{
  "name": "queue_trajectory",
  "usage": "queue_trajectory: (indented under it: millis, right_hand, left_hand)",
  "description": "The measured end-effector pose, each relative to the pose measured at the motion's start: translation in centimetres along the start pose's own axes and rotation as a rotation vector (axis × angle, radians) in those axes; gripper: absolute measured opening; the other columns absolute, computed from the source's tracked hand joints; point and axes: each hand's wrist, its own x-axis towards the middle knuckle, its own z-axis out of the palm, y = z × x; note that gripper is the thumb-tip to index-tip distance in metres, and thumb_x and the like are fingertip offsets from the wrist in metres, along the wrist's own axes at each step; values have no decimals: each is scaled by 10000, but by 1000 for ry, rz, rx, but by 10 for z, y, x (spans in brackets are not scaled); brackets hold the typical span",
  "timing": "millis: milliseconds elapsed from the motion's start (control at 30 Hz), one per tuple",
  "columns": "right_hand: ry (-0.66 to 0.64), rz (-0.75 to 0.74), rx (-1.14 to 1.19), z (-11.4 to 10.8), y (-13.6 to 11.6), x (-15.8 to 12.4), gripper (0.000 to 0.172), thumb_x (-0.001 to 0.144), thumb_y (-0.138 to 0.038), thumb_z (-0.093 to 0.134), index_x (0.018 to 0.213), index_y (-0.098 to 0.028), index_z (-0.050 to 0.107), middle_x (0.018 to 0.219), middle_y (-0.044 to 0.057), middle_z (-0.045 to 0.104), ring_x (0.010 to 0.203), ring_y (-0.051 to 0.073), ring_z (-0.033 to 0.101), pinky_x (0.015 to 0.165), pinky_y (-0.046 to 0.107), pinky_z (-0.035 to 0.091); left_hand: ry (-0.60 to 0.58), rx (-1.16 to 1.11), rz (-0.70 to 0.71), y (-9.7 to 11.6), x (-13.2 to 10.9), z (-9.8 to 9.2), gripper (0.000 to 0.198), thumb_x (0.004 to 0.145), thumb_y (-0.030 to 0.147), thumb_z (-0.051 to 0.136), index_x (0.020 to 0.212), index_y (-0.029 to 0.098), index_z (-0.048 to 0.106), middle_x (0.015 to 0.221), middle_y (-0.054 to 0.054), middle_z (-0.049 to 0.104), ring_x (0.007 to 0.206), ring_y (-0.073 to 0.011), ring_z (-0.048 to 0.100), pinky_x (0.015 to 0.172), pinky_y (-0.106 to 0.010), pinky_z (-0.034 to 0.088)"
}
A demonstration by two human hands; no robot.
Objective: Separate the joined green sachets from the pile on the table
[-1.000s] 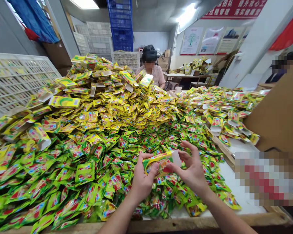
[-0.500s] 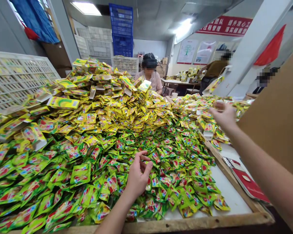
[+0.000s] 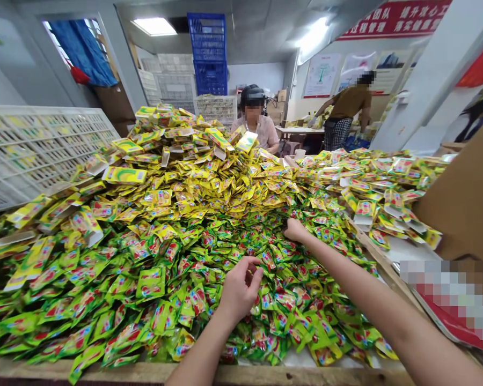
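Note:
My left hand (image 3: pixel 242 287) hovers low over a wide heap of small green packets (image 3: pixel 151 282) with red fruit prints. Its fingers are loosely bent, the thumb stands apart from them, and nothing shows in the palm. Farther forward, my right hand (image 3: pixel 295 230) reaches down into the green packets near where they meet the yellow packets (image 3: pixel 209 187). Its fingertips are hidden, so whether they grip a packet does not show. Yellow boxes (image 3: pixel 125 175), some with open flaps, lie over the back and left of the heap.
A white plastic crate (image 3: pixel 44 150) stands at left. More filled boxes (image 3: pixel 394 201) lie beyond a wooden strip (image 3: pixel 380 257) at right, beside a cardboard sheet (image 3: pixel 462 198). A wooden edge (image 3: pixel 322 375) borders the table front. One person (image 3: pixel 261 128) sits opposite; another (image 3: pixel 346 115) stands behind.
My right hand has come from the upper right, where a yellow box was in the air beyond it, down to the green packets. My left hand keeps nearly the same pose. The view has turned slightly left.

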Motion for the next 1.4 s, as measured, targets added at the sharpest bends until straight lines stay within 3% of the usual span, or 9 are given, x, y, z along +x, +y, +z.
queue_trajectory:
  millis: [100, 200, 333, 533, 767, 933, 1033, 1200, 1400]
  right_hand:
    - [8, 60, 75, -15, 6, -5, 248, 875, -294, 586, 1079, -153, 594, 1084, 69, 615, 933, 193, 610, 801, 379, 513]
    - [99, 77, 196, -37, 9, -20, 228, 755, -224, 685, 957, -128, 639, 825, 43, 635, 828, 204, 603, 762, 356, 478]
    - [156, 63, 451, -55, 7, -57, 265, 636, -322, 730, 822, -154, 643, 620, -16, 569, 686, 196, 577, 664, 326, 450]
    - [-6, 56, 935, -31, -16, -112, 443, 557, -532, 720, 806, -187, 596, 751, 26, 678, 713, 189, 646, 660, 315, 506]
    - [-26, 142, 1210, -15, -18, -127, 400, 548, -480, 768, 755, -198, 573, 718, -12, 650, 631, 145, 622, 531, 240, 494]
    - [-11, 173, 1296, -13, -18, -134, 415, 579, -467, 769, 852, -218, 580, 812, -9, 674, 696, 169, 652, 583, 271, 540]
    - [0, 171, 1378, -10, -24, -139, 447, 576, -499, 768, 873, -219, 584, 847, 4, 691, 749, 183, 658, 626, 294, 553]
    - [-95, 255, 1573, -3, -33, -147, 517, 539, -577, 765, 884, -218, 626, 902, 43, 722, 856, 239, 661, 699, 352, 549]
    - [-124, 188, 1564, -8, -30, -150, 463, 672, -620, 663, 885, -209, 670, 964, 90, 723, 952, 282, 647, 755, 400, 537]
  left_hand:
    - [12, -16, 32, 5, 0, -1, 135, 851, 302, 514, 898, 199, 589, 655, 7, 588, 549, -121, 543, 544, -239, 441]
    - [192, -27, 91, 14, 21, -13, 135, 822, 296, 554, 914, 200, 577, 715, -2, 607, 622, -129, 570, 604, -245, 468]
    - [438, 168, 32, 16, 91, -44, 237, 811, 323, 556, 1002, 185, 528, 886, -43, 611, 711, -145, 588, 672, -271, 481]
    - [382, 404, -43, -2, 173, -60, 108, 702, 178, 601, 759, 183, 509, 840, -101, 592, 864, -275, 592, 795, -395, 451]
    - [263, 360, 21, 29, 110, -40, 178, 810, 338, 488, 699, 215, 423, 613, 28, 459, 574, -144, 488, 597, -271, 423]
    - [-97, -275, -200, 47, 67, -18, 347, 720, 495, 610, 701, 203, 425, 645, 55, 441, 601, -102, 476, 589, -237, 474]
    - [-197, -448, -307, 46, 61, 0, 403, 659, 530, 672, 752, 195, 467, 714, 36, 515, 676, -114, 527, 656, -265, 513]
    - [-268, -360, -310, 36, 60, 27, 358, 696, 500, 635, 737, 200, 444, 669, 41, 515, 586, -109, 515, 570, -254, 493]
    - [-309, 7, -121, 39, 63, 29, 192, 794, 335, 538, 707, 202, 430, 566, 64, 434, 488, -84, 404, 434, -188, 322]
